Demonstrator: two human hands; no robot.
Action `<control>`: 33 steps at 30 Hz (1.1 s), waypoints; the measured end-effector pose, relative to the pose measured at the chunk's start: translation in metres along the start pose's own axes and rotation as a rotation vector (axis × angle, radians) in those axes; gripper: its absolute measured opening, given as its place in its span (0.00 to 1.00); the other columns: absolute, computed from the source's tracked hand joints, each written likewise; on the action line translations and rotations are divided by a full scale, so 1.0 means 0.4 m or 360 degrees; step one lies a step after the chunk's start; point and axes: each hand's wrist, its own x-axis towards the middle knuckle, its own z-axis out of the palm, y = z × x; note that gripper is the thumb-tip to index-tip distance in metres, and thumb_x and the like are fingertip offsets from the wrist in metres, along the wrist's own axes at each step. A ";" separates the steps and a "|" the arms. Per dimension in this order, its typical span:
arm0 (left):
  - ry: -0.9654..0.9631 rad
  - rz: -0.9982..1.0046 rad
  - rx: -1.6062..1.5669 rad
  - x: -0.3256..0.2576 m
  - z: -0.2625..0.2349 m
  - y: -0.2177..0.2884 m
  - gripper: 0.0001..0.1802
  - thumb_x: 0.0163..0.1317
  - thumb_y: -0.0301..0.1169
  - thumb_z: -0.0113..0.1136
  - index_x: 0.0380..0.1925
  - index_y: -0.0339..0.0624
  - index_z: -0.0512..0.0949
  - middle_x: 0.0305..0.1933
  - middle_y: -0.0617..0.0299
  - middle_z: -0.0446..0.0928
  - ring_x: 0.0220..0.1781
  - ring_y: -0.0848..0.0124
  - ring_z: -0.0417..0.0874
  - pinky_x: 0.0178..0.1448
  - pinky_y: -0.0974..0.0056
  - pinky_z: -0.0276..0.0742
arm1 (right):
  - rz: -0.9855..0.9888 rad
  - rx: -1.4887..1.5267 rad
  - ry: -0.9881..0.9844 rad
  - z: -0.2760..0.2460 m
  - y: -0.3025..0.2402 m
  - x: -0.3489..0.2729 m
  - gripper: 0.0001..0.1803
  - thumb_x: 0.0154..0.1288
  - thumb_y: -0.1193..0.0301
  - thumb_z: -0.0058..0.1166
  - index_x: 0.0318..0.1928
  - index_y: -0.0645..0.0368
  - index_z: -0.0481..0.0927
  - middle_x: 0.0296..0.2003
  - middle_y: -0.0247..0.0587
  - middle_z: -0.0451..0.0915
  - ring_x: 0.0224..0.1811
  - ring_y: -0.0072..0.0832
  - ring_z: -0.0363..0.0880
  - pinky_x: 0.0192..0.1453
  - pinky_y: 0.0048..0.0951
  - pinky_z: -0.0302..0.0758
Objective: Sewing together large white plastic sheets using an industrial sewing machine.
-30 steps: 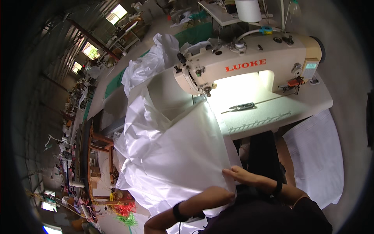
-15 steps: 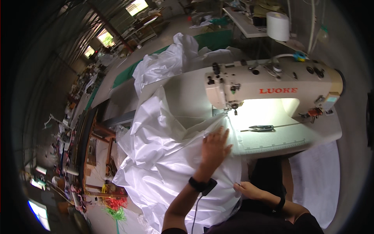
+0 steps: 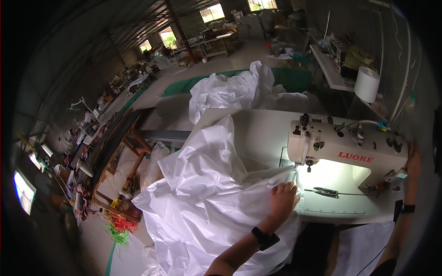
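Note:
My left hand (image 3: 282, 200) lies on a big sheet of white, slightly shiny fabric (image 3: 198, 193), its fingers resting on the cloth just in front of the needle area. The fabric spreads in folds over the left of the table and hangs down toward me; its edge runs under the needle of a cream sewing machine (image 3: 340, 142). My right hand (image 3: 413, 161) is at the machine's right end, around the handwheel, which it mostly covers. Dark thread snips (image 3: 326, 192) lie on the lit machine bed, right of the needle.
A white thread cone (image 3: 367, 84) stands behind the machine. More white fabric (image 3: 230, 89) is heaped beyond the table. At the left are a wooden frame (image 3: 133, 147) and red and green strings (image 3: 120, 227). White material (image 3: 363, 244) lies below the table at the right.
My right hand has left the fabric's near edge and gone up to the machine's right end. My left hand stays on the cloth, its fingers drawn in a little. The view has shifted.

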 end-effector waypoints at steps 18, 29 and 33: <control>0.0107 0.0130 0.0127 0.013 0.023 -0.051 0.08 0.54 0.28 0.57 0.35 0.47 0.77 0.39 0.62 0.76 0.44 0.62 0.79 0.44 0.58 0.78 | 0.0857 0.0976 -0.0232 0.056 0.255 -0.455 0.30 0.78 0.53 0.41 0.68 0.63 0.69 0.67 0.45 0.69 0.70 0.34 0.65 0.73 0.33 0.60; 0.0204 0.0165 0.0066 0.009 0.022 -0.064 0.06 0.54 0.28 0.56 0.33 0.47 0.75 0.37 0.61 0.75 0.44 0.62 0.79 0.44 0.57 0.77 | 0.0475 0.0615 -0.0503 -0.061 0.142 -0.048 0.35 0.76 0.47 0.40 0.66 0.67 0.69 0.61 0.52 0.75 0.65 0.36 0.71 0.68 0.33 0.64; 0.0240 0.0160 0.0078 0.009 0.019 -0.064 0.06 0.55 0.28 0.56 0.33 0.47 0.75 0.37 0.61 0.74 0.45 0.62 0.79 0.45 0.56 0.77 | 0.0483 0.1164 0.0142 0.010 0.140 -0.216 0.35 0.77 0.47 0.40 0.64 0.69 0.70 0.60 0.51 0.76 0.63 0.36 0.73 0.67 0.33 0.64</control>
